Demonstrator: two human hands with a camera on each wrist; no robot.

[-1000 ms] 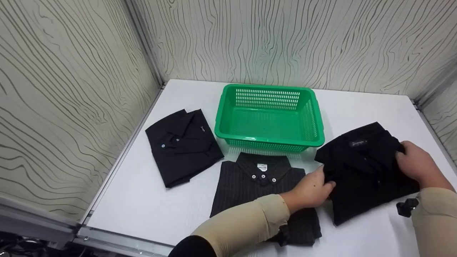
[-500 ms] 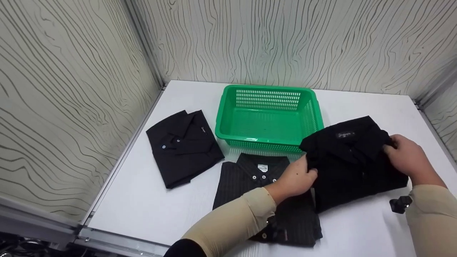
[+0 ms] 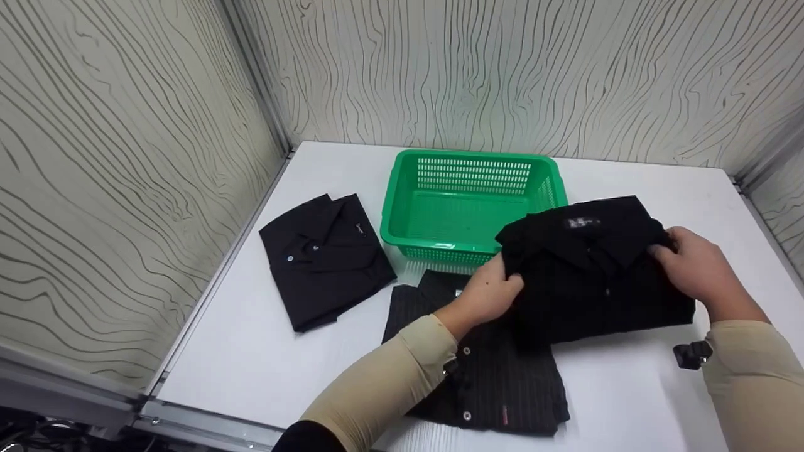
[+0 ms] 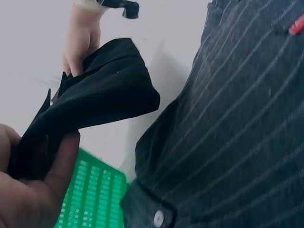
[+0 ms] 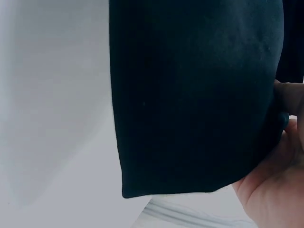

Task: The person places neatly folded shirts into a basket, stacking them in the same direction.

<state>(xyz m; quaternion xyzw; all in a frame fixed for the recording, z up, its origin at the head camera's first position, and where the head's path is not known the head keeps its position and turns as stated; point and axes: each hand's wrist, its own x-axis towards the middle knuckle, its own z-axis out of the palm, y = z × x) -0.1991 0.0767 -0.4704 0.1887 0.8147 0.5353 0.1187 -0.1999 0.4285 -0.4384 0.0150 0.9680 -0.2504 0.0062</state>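
Both hands hold a folded black shirt [image 3: 597, 282] in the air, one at each side. My left hand [image 3: 485, 294] pinches its left edge, thumb on top and fingers beneath. At the opposite edge my right hand [image 3: 700, 267] grips it the same way. The shirt's collar points away from me, and it overlaps the basket's near right corner and part of a striped dark shirt [image 3: 483, 383] lying folded on the table. In the left wrist view the held black shirt [image 4: 104, 90] hangs above the white tabletop, beside the pinstriped cloth [image 4: 228, 133].
A green plastic basket [image 3: 392, 207] with slotted walls stands at the back middle; its visible inside holds nothing. To its left lies another folded black shirt [image 3: 326, 270]. The white table [image 3: 220, 370] meets patterned panels [image 3: 427, 75] at the back and sides.
Both hands have carried the black shirt leftward and slightly away from me, from the right side to over the basket's corner and the striped shirt. The basket and other shirts stay put.
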